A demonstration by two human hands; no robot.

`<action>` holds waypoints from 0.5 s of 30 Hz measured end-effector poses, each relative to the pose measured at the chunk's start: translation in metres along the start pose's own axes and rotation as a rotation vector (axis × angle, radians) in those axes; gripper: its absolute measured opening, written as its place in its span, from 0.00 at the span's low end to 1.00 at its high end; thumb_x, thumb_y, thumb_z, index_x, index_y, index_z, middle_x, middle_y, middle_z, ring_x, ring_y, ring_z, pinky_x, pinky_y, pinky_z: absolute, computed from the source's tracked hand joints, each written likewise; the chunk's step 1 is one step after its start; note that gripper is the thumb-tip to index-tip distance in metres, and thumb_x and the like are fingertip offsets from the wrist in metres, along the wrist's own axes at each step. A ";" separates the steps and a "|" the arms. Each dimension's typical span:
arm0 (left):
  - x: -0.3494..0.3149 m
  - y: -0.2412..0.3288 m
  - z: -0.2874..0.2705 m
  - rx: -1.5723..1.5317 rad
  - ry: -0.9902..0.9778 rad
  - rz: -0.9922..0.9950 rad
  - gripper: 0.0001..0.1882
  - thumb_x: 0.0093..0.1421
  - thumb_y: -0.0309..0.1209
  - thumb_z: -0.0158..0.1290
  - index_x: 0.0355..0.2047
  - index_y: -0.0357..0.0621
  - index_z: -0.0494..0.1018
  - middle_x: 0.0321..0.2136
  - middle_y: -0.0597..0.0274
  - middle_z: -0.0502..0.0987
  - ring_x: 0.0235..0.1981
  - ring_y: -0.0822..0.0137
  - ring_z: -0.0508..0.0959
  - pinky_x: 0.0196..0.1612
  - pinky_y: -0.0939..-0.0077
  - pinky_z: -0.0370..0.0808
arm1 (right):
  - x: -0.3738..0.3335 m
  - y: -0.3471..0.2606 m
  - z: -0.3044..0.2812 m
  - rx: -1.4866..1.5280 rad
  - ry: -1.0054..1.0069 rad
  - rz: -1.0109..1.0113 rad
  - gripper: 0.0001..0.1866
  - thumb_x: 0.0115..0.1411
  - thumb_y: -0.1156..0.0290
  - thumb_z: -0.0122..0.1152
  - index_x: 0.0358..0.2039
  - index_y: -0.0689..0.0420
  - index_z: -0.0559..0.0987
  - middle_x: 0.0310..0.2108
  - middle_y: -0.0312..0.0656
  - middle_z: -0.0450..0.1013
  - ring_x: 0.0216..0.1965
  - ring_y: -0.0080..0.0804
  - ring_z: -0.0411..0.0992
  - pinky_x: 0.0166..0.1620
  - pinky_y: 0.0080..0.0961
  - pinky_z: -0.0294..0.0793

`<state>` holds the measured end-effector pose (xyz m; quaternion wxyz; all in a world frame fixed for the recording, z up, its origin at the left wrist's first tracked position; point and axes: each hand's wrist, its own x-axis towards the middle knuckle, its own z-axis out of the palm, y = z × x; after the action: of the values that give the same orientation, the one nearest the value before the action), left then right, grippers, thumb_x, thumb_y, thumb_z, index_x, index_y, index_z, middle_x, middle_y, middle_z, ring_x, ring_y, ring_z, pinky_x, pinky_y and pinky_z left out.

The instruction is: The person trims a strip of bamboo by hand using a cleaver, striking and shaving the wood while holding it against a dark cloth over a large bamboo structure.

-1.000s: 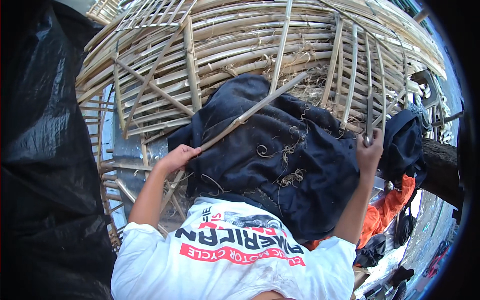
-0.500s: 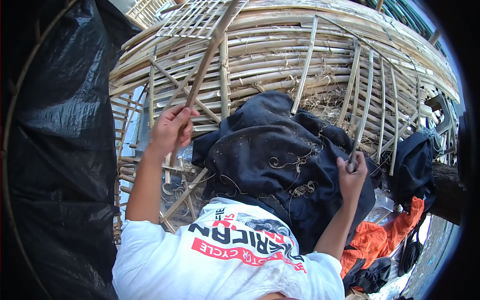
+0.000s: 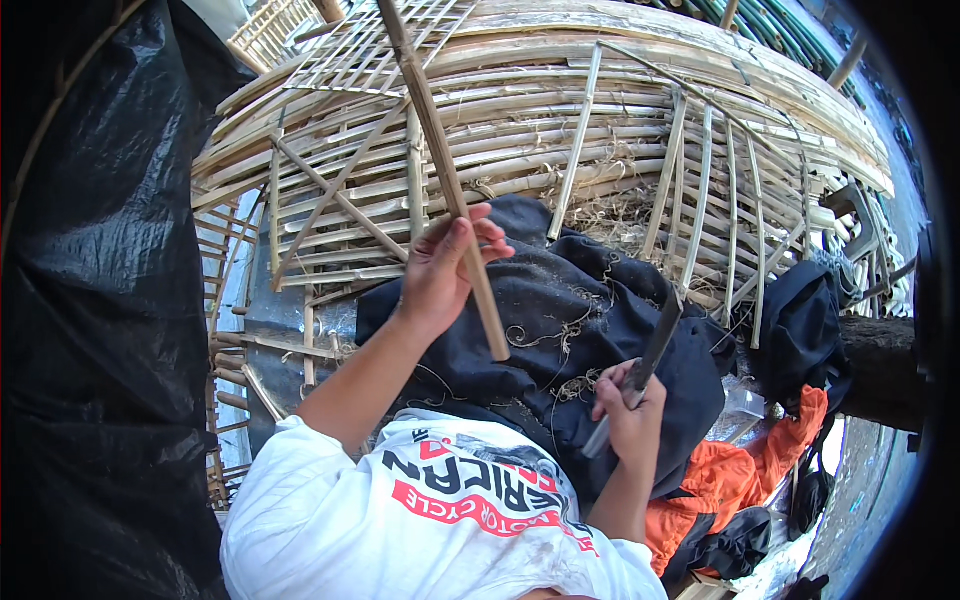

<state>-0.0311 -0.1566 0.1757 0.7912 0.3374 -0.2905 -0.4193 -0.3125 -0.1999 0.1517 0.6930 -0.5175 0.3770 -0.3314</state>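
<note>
Stick sat tilted, lower end above the cloth, upper end beyond it. Left hand pinched it, fingers partly extended; right hand wrapped a knife over the cloth.

In front of us spreads 1 rumpled dark cloth, with curly shavings and pale dust lying on it. Beyond, we see a bed of bamboo slats bearing loose shavings, several thin strips, 2 crossed sticks at our left and, farther back, 1 lattice panel.
</note>
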 end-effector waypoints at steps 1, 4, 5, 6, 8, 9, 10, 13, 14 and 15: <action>0.001 -0.007 0.003 -0.002 -0.001 -0.004 0.16 0.68 0.38 0.50 0.49 0.43 0.76 0.35 0.58 0.79 0.40 0.62 0.80 0.50 0.58 0.78 | -0.004 -0.002 0.009 0.034 -0.010 -0.003 0.09 0.57 0.79 0.63 0.30 0.60 0.69 0.28 0.38 0.73 0.19 0.16 0.69 0.22 0.14 0.68; 0.000 -0.032 0.011 -0.012 -0.090 0.046 0.16 0.67 0.37 0.52 0.49 0.39 0.76 0.37 0.56 0.80 0.43 0.62 0.79 0.54 0.59 0.75 | -0.014 -0.009 0.029 0.057 -0.006 -0.055 0.08 0.57 0.80 0.61 0.30 0.60 0.69 0.36 0.43 0.73 0.21 0.17 0.70 0.23 0.15 0.69; -0.002 -0.042 0.013 -0.011 -0.090 0.037 0.16 0.67 0.37 0.52 0.49 0.39 0.76 0.37 0.56 0.80 0.43 0.62 0.79 0.54 0.59 0.75 | -0.015 -0.011 0.035 0.068 0.002 -0.126 0.07 0.57 0.80 0.60 0.31 0.61 0.69 0.39 0.44 0.73 0.21 0.17 0.70 0.24 0.15 0.69; -0.004 -0.052 0.015 0.108 -0.091 0.050 0.16 0.66 0.36 0.53 0.48 0.38 0.76 0.37 0.57 0.80 0.43 0.63 0.79 0.54 0.61 0.75 | -0.012 -0.013 0.039 0.010 0.022 -0.174 0.08 0.57 0.81 0.59 0.34 0.62 0.69 0.40 0.43 0.72 0.21 0.16 0.71 0.24 0.15 0.70; -0.013 -0.067 0.021 0.198 -0.051 -0.024 0.17 0.64 0.35 0.56 0.47 0.33 0.77 0.41 0.57 0.79 0.47 0.66 0.77 0.56 0.68 0.72 | -0.002 -0.009 0.044 -0.082 0.062 -0.241 0.09 0.57 0.81 0.59 0.37 0.63 0.70 0.39 0.42 0.72 0.21 0.16 0.70 0.24 0.15 0.69; -0.016 -0.070 0.024 0.208 -0.054 -0.034 0.17 0.64 0.35 0.56 0.47 0.33 0.77 0.41 0.57 0.79 0.47 0.66 0.77 0.56 0.68 0.72 | 0.005 -0.007 0.047 -0.183 0.094 -0.313 0.11 0.57 0.81 0.59 0.40 0.64 0.70 0.39 0.41 0.72 0.21 0.15 0.70 0.25 0.14 0.69; -0.019 -0.075 0.029 0.233 -0.072 0.002 0.17 0.64 0.35 0.56 0.46 0.33 0.77 0.44 0.56 0.78 0.49 0.67 0.77 0.56 0.69 0.72 | 0.010 -0.011 0.051 -0.181 0.107 -0.311 0.13 0.57 0.81 0.60 0.42 0.64 0.71 0.38 0.40 0.71 0.20 0.15 0.69 0.25 0.14 0.68; -0.027 -0.081 0.031 0.213 -0.070 -0.021 0.18 0.64 0.37 0.56 0.46 0.34 0.77 0.51 0.56 0.74 0.52 0.67 0.75 0.56 0.70 0.71 | 0.020 -0.013 0.062 -0.125 0.112 -0.198 0.15 0.55 0.81 0.63 0.43 0.63 0.72 0.29 0.37 0.70 0.19 0.15 0.65 0.27 0.14 0.67; -0.028 -0.081 0.030 0.257 -0.120 0.001 0.18 0.64 0.37 0.56 0.47 0.35 0.77 0.50 0.57 0.74 0.52 0.68 0.75 0.56 0.71 0.71 | 0.021 -0.011 0.059 -0.282 0.156 -0.228 0.12 0.53 0.80 0.65 0.38 0.61 0.72 0.21 0.34 0.68 0.18 0.17 0.63 0.26 0.18 0.66; -0.029 -0.079 0.029 0.302 -0.169 0.025 0.17 0.65 0.37 0.56 0.48 0.37 0.77 0.49 0.58 0.75 0.52 0.69 0.74 0.55 0.72 0.71 | 0.024 -0.007 0.053 -0.285 0.154 -0.227 0.12 0.53 0.80 0.65 0.38 0.61 0.72 0.21 0.34 0.68 0.18 0.17 0.63 0.26 0.18 0.66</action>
<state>-0.1037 -0.1739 0.1267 0.7094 0.4125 -0.4197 -0.3879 -0.2548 -0.1969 0.1637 0.5402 -0.6226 0.4111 -0.3893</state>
